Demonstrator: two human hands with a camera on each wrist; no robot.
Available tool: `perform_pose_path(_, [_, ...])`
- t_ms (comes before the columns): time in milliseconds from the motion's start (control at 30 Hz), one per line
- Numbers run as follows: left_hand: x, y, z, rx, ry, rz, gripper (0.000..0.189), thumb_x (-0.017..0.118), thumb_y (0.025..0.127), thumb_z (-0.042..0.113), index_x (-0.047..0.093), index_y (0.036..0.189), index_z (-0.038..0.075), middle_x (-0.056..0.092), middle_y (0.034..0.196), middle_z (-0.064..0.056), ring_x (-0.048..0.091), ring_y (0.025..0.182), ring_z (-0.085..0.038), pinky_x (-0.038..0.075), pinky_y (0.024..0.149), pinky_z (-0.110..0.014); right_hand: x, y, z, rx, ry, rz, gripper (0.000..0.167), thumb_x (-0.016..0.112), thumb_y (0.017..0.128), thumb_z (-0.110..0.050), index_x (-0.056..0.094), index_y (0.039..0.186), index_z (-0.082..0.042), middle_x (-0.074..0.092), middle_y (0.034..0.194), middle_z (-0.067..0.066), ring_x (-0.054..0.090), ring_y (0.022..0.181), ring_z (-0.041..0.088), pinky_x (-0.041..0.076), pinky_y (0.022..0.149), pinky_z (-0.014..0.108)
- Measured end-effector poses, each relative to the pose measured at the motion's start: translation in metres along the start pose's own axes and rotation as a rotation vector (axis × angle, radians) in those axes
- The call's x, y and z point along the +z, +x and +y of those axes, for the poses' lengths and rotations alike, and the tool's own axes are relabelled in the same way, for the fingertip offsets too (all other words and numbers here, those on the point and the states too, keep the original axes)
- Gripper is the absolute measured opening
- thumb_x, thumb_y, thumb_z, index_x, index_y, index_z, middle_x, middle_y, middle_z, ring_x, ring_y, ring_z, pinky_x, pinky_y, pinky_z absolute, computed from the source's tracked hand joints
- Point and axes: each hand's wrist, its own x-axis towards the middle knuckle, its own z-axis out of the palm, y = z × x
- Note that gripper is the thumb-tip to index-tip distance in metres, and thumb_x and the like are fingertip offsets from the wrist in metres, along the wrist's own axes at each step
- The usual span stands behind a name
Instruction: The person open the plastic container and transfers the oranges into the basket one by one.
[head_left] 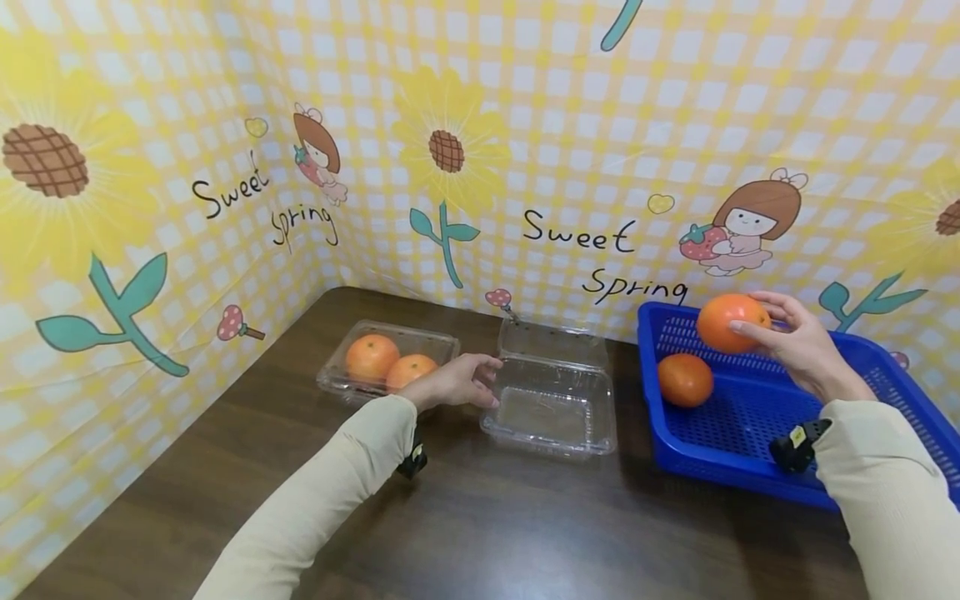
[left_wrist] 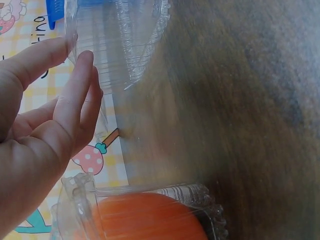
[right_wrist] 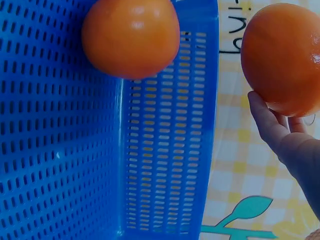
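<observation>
Yellow checked cloth (head_left: 555, 158) backs a dark wood table (head_left: 465, 517), and your right hand (head_left: 810, 346) has an orange (head_left: 726, 323) gripped out at the fingertips, above the blue basket (head_left: 720, 468). Your left hand's (head_left: 453, 382) just loosely spread by the clear box's (head_left: 546, 417) left edge.

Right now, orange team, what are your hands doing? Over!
Right hand holding orange near blue basket. Left hand at edge of open clear box. Lid folded back, nothing seen blocking.

The right hand (right_wrist: 297, 145) holds an orange (right_wrist: 285, 57) near a basket (right_wrist: 211, 100).
</observation>
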Motion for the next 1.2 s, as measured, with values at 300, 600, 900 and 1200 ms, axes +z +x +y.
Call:
perform_pose_path(300, [0.001,-0.001,0.001,-0.018,-0.009,-0.003,0.064,0.069,0.073,0.002,0.037,0.129,-0.005,0.049,0.118,-0.025,0.054,0.098,-0.029,0.048,0.077,-0.030,-0.010,0.000,0.005,0.088,-0.070,0.060,0.051,0.062,0.082,-0.030,0.037,0.125,-0.031,0.036,0.114,-0.002,0.047,0.085,0.004,0.048,0.065,0.019])
perform_pose_path(600, [0.001,-0.002,0.002,-0.018,-0.013,0.005,0.065,0.069,0.073,0.001,0.037,0.129,-0.006,0.049,0.117,-0.025,0.055,0.097,-0.028,0.049,0.076,-0.030,-0.061,0.048,0.092,0.157,0.034,0.132,0.059,0.067,0.078,-0.026,0.040,0.130,-0.032,0.037,0.122,0.001,0.054,0.096,0.015,0.051,0.070,0.041])
perform_pose_path(900, [0.001,-0.001,0.001,-0.013,-0.018,0.002,0.065,0.069,0.073,0.000,0.036,0.129,-0.006,0.049,0.116,-0.025,0.056,0.096,-0.028,0.049,0.076,-0.029,-0.034,0.009,0.043,0.218,-0.090,0.084,0.072,0.059,0.081,-0.039,0.021,0.140,-0.021,0.015,0.136,0.030,0.038,0.109,0.035,0.045,0.082,0.045])
perform_pose_path(1200, [0.001,-0.002,0.003,-0.019,-0.023,-0.002,0.066,0.069,0.073,0.000,0.036,0.130,-0.006,0.049,0.117,-0.025,0.056,0.097,-0.028,0.049,0.076,-0.028,-0.018,-0.014,0.024,0.271,-0.191,0.044,0.083,0.054,0.083,-0.043,0.010,0.141,-0.003,0.007,0.137,0.037,0.028,0.114,0.045,0.033,0.088,0.050])
